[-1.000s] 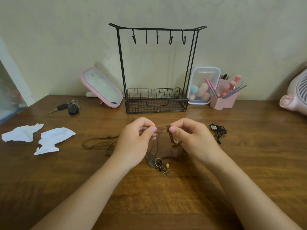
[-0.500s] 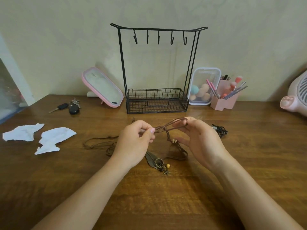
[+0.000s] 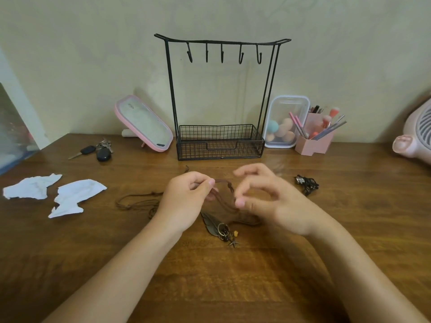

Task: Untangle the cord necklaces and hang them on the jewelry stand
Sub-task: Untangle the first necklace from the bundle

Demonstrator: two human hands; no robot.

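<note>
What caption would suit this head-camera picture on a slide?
Left hand pinches a knotted brown cord necklace, blurred right hand beside it; jewelry stand hooks bare.

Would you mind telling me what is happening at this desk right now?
A person is untangling brown cord necklaces just above the wooden desk. The left hand pinches the cord at one side of the knot. The right hand is blurred at the other side, so its grip is unclear. The pendants rest on the desk, and a black cord necklace lies to the right. All five hooks of the jewelry stand are bare.
</note>
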